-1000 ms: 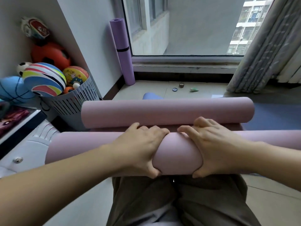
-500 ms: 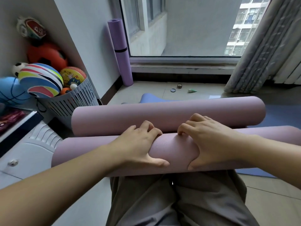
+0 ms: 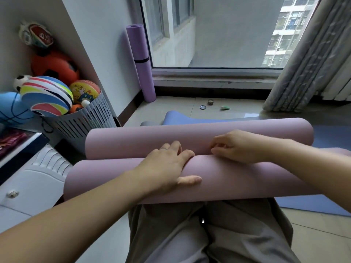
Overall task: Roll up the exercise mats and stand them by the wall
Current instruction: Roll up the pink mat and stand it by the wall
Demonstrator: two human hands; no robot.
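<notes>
**Evidently soft foam: pink mat on the lap, rolling not finished**

Location. The near roll [image 3: 247, 183] of the pink mat lies crosswise over the person's lap [image 3: 190, 234]. A far roll [image 3: 133, 141] of the same pink touches it along its length. Whether the two are one mat or two cannot be told. A purple mat [image 3: 140, 61] stands upright at the far left, against the wall [image 3: 106, 44] beside the window. A blue mat [image 3: 176, 118] lies unrolled on the floor [image 3: 237, 111] beyond.

Grip. The left hand [image 3: 167, 168] lies flat over the near roll, fingers spread and thumb along the near side; it presses and does not clasp. The right hand [image 3: 241, 147] sits at the seam between the rolls with fingers curled. Whether it pinches an edge there cannot be told.

Handling, as judged.
- Light for its bulk; one arm should carry it.
- Soft and springy: the coil is likely to loosen if pressure comes off.
- The surface looks matt, so slipping in the hand is unlikely.
- Not fragile, though hard fingertip pressure may dent it.

Where to hold. Clasp around the middle of the roll, over the loose edge, to keep it wound. For standing it by the wall, hold near one end and set the other end flat on the floor.
</notes>
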